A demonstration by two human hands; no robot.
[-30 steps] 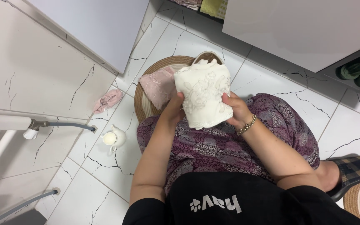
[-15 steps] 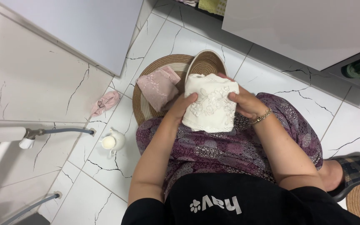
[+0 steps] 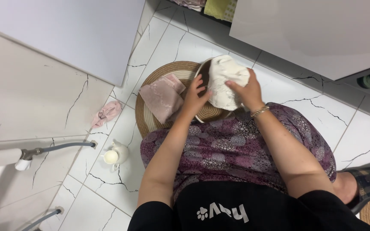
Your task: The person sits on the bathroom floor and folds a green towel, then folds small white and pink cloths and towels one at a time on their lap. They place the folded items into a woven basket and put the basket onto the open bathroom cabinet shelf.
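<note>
My left hand and my right hand both press on a folded white lace cloth. The cloth lies in a small oval woven basket that stands on a round woven mat on the tiled floor. My left hand grips the cloth's near left edge beside the basket rim, and my right hand lies over its right side. A folded pink lace cloth rests on the mat just left of the basket.
A crumpled pink cloth lies on the tiles to the left. A small white teapot stands near my left knee. White cabinet doors rise left and right, and grey hoses run along the left wall.
The white cloth went from in front of my lap forward and down into the oval basket, with both hands still on it.
</note>
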